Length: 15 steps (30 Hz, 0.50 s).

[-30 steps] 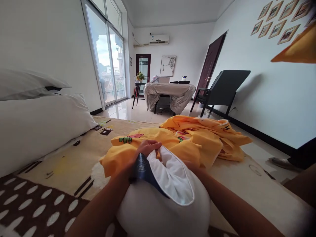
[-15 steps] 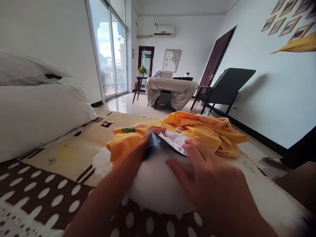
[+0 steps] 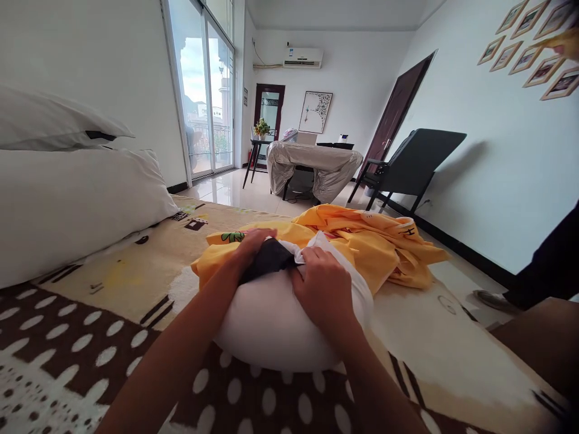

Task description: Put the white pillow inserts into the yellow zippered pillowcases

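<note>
A plump white pillow [image 3: 280,331] lies in front of me, with a dark patch [image 3: 269,259] on its upper left side. My left hand [image 3: 254,244] is closed on the far edge of the pillow beside this patch, its fingertips partly hidden. With thumb and bent fingers, my right hand [image 3: 323,277] grips the pillow's white fabric at the right end of the dark patch. A corner of the pillow sticks up behind my right hand. Just beyond lies a crumpled orange cloth [image 3: 375,241] with printed figures, touching the pillow's far side.
Two white pillows [image 3: 76,211] are stacked at the left on a bed with a patterned beige and brown blanket [image 3: 122,271]. Another person's dark-clothed leg [image 3: 549,259] and shoe stand at the right. Farther off are a dark chair [image 3: 420,163] and a covered table [image 3: 314,157].
My right hand has moved left and closed on the fabric near the dark patch. My left hand has shifted slightly left. The white opening between them has narrowed, and a pillow corner now stands up.
</note>
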Available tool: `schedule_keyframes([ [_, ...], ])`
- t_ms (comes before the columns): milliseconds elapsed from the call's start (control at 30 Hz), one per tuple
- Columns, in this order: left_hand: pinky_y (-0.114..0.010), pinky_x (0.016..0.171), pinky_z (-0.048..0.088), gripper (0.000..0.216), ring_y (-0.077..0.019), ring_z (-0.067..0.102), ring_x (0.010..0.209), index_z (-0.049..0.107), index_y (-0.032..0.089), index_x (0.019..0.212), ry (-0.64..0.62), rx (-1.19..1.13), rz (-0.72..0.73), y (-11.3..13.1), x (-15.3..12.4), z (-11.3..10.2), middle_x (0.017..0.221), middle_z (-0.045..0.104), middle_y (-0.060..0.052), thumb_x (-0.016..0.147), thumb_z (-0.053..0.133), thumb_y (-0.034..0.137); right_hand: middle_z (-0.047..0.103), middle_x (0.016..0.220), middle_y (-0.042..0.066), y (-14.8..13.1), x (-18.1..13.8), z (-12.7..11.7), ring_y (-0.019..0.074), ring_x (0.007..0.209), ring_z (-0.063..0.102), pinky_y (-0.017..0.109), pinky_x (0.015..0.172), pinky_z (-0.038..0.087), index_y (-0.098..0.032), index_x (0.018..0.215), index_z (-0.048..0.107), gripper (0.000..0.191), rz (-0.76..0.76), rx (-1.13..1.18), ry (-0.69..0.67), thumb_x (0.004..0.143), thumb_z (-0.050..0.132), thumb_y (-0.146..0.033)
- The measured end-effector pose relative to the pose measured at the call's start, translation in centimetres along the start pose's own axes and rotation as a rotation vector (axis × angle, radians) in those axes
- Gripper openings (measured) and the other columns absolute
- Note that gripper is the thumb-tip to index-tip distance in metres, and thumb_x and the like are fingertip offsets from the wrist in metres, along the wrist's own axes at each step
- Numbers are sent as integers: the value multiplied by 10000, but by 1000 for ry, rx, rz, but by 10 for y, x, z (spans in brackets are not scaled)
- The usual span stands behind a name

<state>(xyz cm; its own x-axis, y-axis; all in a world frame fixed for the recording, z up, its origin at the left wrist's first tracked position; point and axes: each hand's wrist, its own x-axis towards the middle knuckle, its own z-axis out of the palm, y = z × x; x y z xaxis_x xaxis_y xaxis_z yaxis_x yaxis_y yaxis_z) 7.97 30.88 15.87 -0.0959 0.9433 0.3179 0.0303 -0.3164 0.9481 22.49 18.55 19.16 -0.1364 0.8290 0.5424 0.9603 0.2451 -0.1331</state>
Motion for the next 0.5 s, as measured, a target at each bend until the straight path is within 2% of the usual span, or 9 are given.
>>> schedule_keyframes([
  [100,-257,626,423,293,-97,475,587,572,140,729,59,14,0,16,-11,-10,669,547,1,894,521,377,639,805,96,12,-3,6,232,778,553,320,645,352,-191,753,543,53,-34,23,43,791,509,-200],
  [200,-252,689,410,304,-120,521,699,595,170,867,123,-11,125,33,-37,-25,762,577,-5,885,485,452,590,697,54,26,-9,7,204,707,519,307,630,342,-213,682,473,77,-120,106,148,751,502,-193],
  [267,-250,710,415,384,-139,545,791,588,186,979,85,-60,214,40,-56,-40,878,605,-23,894,425,522,549,651,29,34,-17,6,186,664,494,295,600,331,-222,668,435,92,-178,177,232,731,481,-174],
  [300,-253,702,417,423,-145,548,807,581,184,995,30,-53,243,41,-64,-47,917,611,-37,909,368,539,531,637,20,37,-22,4,180,648,485,291,586,329,-225,667,422,98,-208,218,272,727,471,-165],
  [367,-260,678,418,458,-151,545,786,585,169,945,-161,59,262,41,-77,-60,906,616,-55,932,300,527,510,628,14,42,-40,1,173,630,477,287,567,337,-227,679,419,105,-282,314,332,729,462,-144],
  [433,-254,663,413,400,-143,539,737,618,159,859,-363,244,239,38,-87,-67,835,628,-48,918,395,486,512,627,16,46,-65,-2,171,616,476,290,562,354,-223,717,447,109,-381,407,390,739,460,-117],
  [500,-249,706,429,294,-141,561,750,670,164,862,-547,392,228,33,-95,-65,827,655,-37,879,521,418,547,641,25,51,-96,-6,174,609,492,300,565,376,-218,795,499,138,-499,445,407,744,466,-94],
])
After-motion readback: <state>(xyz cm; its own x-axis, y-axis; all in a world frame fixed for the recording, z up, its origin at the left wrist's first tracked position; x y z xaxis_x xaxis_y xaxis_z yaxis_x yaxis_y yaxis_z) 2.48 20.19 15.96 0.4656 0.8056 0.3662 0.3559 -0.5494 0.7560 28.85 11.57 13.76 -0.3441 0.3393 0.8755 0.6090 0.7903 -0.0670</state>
